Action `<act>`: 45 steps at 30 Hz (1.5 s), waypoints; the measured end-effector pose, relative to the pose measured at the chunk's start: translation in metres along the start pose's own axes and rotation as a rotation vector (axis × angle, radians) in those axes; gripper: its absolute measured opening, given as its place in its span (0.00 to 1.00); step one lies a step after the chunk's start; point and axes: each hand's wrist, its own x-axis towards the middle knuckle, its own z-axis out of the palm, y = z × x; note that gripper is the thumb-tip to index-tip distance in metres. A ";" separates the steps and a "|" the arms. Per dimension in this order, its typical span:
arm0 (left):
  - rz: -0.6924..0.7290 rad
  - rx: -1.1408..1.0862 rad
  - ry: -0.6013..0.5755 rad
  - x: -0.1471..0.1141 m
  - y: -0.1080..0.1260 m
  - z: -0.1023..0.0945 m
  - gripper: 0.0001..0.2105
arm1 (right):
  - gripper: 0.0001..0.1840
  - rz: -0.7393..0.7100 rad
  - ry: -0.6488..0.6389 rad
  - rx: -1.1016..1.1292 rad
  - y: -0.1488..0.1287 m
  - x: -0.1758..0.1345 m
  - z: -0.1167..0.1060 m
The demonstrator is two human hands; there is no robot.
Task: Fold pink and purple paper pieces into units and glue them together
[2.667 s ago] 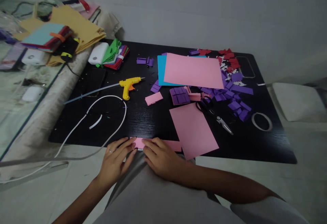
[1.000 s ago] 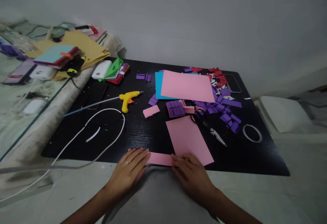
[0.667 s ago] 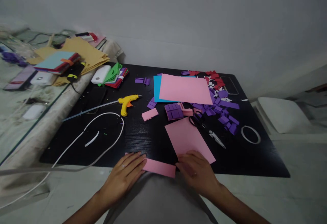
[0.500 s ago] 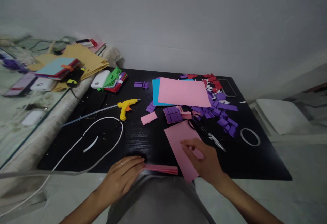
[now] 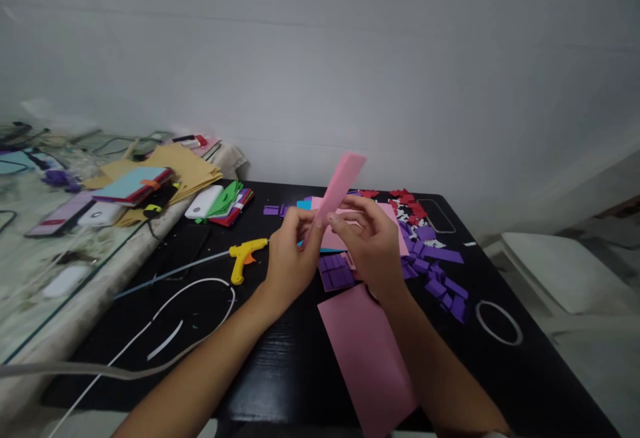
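A folded pink paper strip (image 5: 341, 181) is held up above the table, slanting to the upper right. My left hand (image 5: 296, 251) grips its lower part between thumb and fingers. On the other side, my right hand (image 5: 369, 238) pinches the same strip with thumb and fingertips. Under my right forearm lies a pink paper sheet (image 5: 365, 351). A purple folded-paper block (image 5: 336, 273) sits just below my hands. Behind them, another pink sheet (image 5: 397, 225) rests on a blue sheet (image 5: 304, 205), both partly hidden.
A yellow glue gun (image 5: 243, 258) and a white cable (image 5: 233, 305) lie on the black table's left side. Purple paper pieces (image 5: 443, 285), red scraps (image 5: 413, 205) and a tape ring (image 5: 499, 323) are on the right. A white chair (image 5: 565, 268) stands beyond the right edge.
The pink strip has been lifted from the table's front edge, and both hands now hold it. My right hand has left the pink sheet. The view has tilted upward.
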 end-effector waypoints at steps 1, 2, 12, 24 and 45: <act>0.042 0.034 -0.004 0.005 0.000 0.002 0.07 | 0.22 -0.018 0.039 -0.005 0.001 0.001 0.002; 0.083 0.066 -0.008 0.008 0.000 0.003 0.05 | 0.23 -0.033 0.070 -0.011 0.002 0.002 0.003; 0.146 0.044 -0.224 0.015 0.008 0.003 0.04 | 0.22 -0.013 -0.017 0.007 0.007 0.008 -0.004; 0.047 -0.065 -0.211 0.018 -0.002 -0.013 0.14 | 0.28 0.036 -0.048 0.114 0.013 0.007 -0.009; -0.166 -0.136 -0.261 0.023 -0.001 -0.016 0.17 | 0.18 0.048 -0.081 0.030 0.017 0.007 -0.011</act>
